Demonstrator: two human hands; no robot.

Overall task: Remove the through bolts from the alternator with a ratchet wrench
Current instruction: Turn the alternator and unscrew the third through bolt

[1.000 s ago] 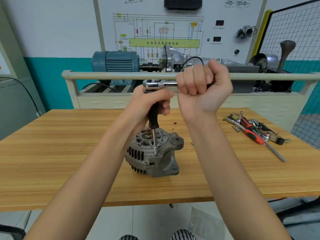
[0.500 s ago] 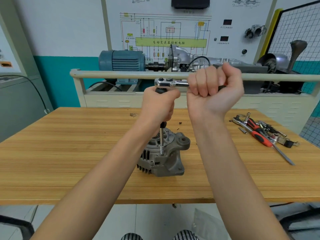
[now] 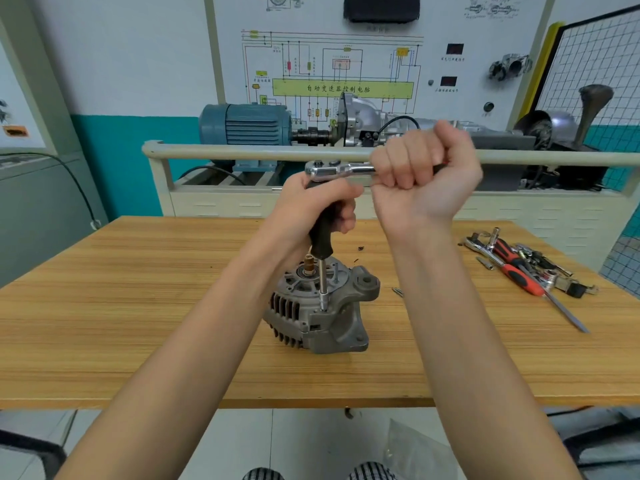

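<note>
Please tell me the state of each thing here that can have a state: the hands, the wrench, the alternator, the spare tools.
left hand: grips the black extension handle
right hand: grips the ratchet wrench handle
extension shaft: upright, tip on the alternator
alternator: standing on the table
spare tools: lying loose, untouched

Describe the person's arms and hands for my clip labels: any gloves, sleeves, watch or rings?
Both arms are bare from wrist to the frame's lower edge, with no sleeves in view. The left hand and right hand wear no gloves; no watch, bracelet or ring is visible. At the bottom edge, black-and-white checked fabric covers the person's legs.
</note>
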